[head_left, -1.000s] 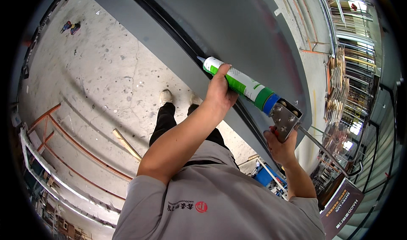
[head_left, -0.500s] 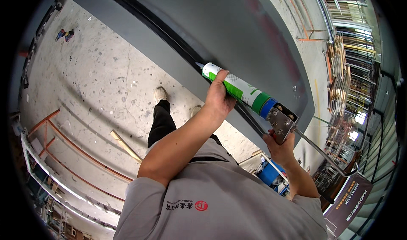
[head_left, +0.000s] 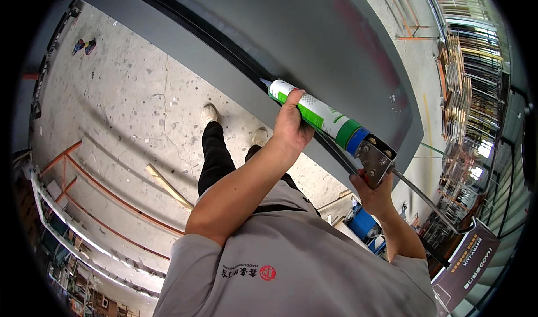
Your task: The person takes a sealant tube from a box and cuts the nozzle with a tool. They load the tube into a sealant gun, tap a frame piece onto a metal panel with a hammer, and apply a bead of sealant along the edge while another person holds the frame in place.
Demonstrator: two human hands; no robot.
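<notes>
My left hand is closed round the front of a white and green sealant cartridge, thumb on top. The cartridge sits in a caulking gun with a blue collar, a metal bracket and a long rod running back to a hook. Around the gun's handle, below the bracket, my right hand is closed; the handle itself is mostly hidden. The pale nozzle tip points up and left, at the black groove along the edge of a large dark grey panel. Whether the tip touches the groove I cannot tell.
Orange metal frames and a wooden strip lie on the speckled concrete floor at left. A blue container stands near my right arm. Racks of long profiles line the right side, beside a dark banner.
My feet and body have shifted slightly relative to the floor. The nozzle has slid a little along the groove toward my right, both hands keeping their hold on the gun.
</notes>
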